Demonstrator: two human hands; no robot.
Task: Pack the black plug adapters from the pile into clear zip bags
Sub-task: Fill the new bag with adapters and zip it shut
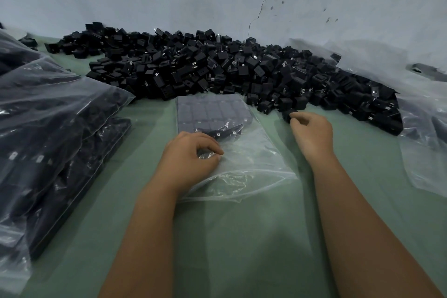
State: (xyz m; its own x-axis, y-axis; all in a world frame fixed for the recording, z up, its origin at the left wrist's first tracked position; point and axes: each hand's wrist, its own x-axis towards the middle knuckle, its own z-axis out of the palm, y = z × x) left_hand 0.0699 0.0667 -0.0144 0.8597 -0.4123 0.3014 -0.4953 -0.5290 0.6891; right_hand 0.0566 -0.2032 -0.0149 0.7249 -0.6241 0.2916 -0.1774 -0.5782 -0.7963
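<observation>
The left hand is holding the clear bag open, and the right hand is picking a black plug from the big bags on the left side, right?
Not quite. The head view shows the right hand picking a black plug from the pile by the wall. The left hand does hold the clear bag.

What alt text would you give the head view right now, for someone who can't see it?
A person's left hand pinches the mouth of a clear bag, partly filled with black adapters, on a green table, while the right hand picks an adapter from the big pile. Filled bags lie stacked at left.
</observation>
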